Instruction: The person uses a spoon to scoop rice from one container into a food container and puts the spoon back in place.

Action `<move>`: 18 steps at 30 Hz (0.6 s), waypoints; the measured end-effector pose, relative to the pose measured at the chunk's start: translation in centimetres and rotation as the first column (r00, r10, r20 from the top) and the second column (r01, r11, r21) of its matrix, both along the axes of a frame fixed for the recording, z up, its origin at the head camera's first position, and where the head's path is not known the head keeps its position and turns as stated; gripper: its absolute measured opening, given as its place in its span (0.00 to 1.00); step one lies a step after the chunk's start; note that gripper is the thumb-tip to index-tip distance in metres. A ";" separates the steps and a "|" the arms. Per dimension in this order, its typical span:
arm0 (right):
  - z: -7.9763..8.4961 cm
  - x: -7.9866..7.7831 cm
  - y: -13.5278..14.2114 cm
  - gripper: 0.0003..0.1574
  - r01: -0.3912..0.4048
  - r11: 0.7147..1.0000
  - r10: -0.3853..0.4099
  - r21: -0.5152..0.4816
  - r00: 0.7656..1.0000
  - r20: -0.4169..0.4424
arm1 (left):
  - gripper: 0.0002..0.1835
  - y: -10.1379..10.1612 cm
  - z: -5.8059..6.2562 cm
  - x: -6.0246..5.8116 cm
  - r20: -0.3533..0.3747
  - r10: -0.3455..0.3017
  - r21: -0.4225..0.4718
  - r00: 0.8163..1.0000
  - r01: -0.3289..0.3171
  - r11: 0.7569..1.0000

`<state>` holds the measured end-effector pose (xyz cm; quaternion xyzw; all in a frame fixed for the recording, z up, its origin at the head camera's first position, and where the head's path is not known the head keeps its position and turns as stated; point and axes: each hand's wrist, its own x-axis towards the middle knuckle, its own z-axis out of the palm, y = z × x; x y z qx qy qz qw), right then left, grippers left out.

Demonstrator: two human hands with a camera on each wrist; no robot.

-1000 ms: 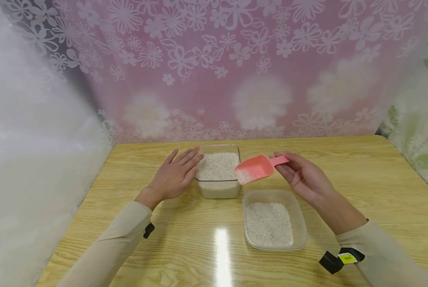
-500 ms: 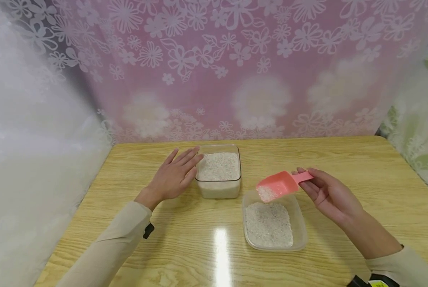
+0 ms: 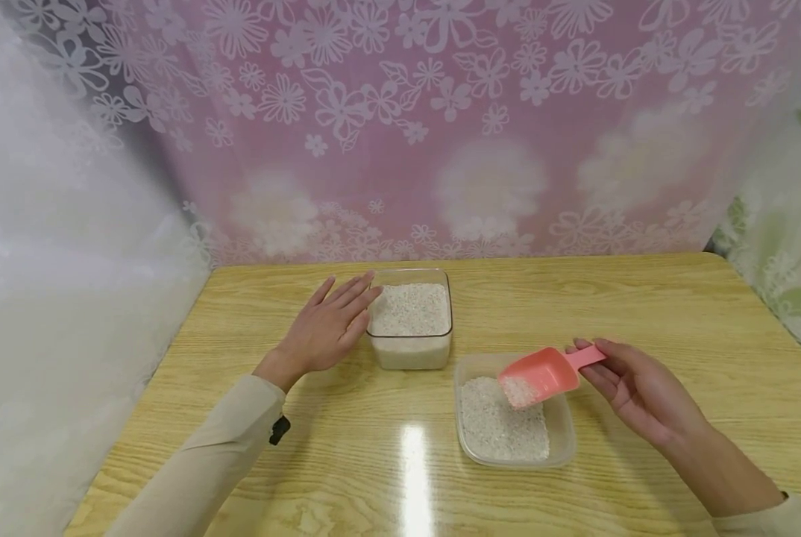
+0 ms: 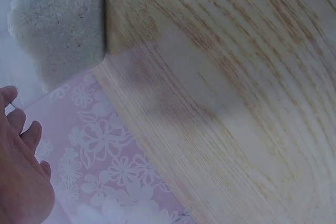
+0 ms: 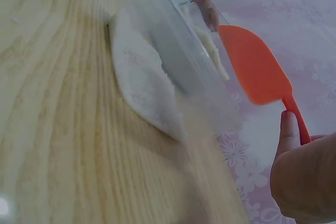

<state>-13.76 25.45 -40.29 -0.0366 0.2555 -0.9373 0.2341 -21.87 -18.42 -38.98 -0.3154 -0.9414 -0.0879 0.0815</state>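
Observation:
My right hand [image 3: 649,395] pinches the handle of a pink scoop [image 3: 550,371], which carries a little white rice [image 3: 518,391] near its lip. The scoop overlaps the back right part of a low translucent plastic tub [image 3: 563,436] with rice spread across its bottom. In the right wrist view the scoop [image 5: 254,66] shows its underside, above the tub [image 5: 194,61]. My left hand [image 3: 327,324] has its fingers spread, fingertips at the left rim of a taller clear square container [image 3: 414,354] filled with rice. From the left wrist that container [image 4: 58,24] appears beyond my fingers.
Both containers stand on a glossy wood-grain table [image 3: 293,462], the tub nearer and to the right. A pink flowered curtain [image 3: 400,149] hangs behind the table's back edge, with pale sheeting [image 3: 65,298] at the left side.
My right hand has moved the scoop right and toward me, from beside the square container's right rim to over the tub. The left hand stays where it was.

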 end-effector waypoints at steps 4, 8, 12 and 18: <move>-0.4 0.4 0.3 0.26 -0.010 1.000 0.010 0.026 1.000 -0.023 | 0.26 0.0 0.0 0.0 -0.002 -0.002 0.007 1.000 0.002 1.000; -0.6 0.8 0.4 0.25 0.009 0.998 -0.006 0.060 0.998 -0.055 | 0.26 0.0 0.0 0.0 -0.009 -0.001 0.005 1.000 0.001 1.000; -0.7 1.3 0.5 0.21 0.036 0.994 -0.029 0.102 0.997 -0.072 | 0.27 0.0 -0.1 -0.1 -0.008 -0.002 0.006 1.000 0.002 1.000; -0.6 1.7 0.4 0.22 0.065 0.990 -0.052 0.129 0.994 -0.096 | 0.27 -0.1 -0.2 -0.1 -0.006 0.000 0.011 1.000 0.000 1.000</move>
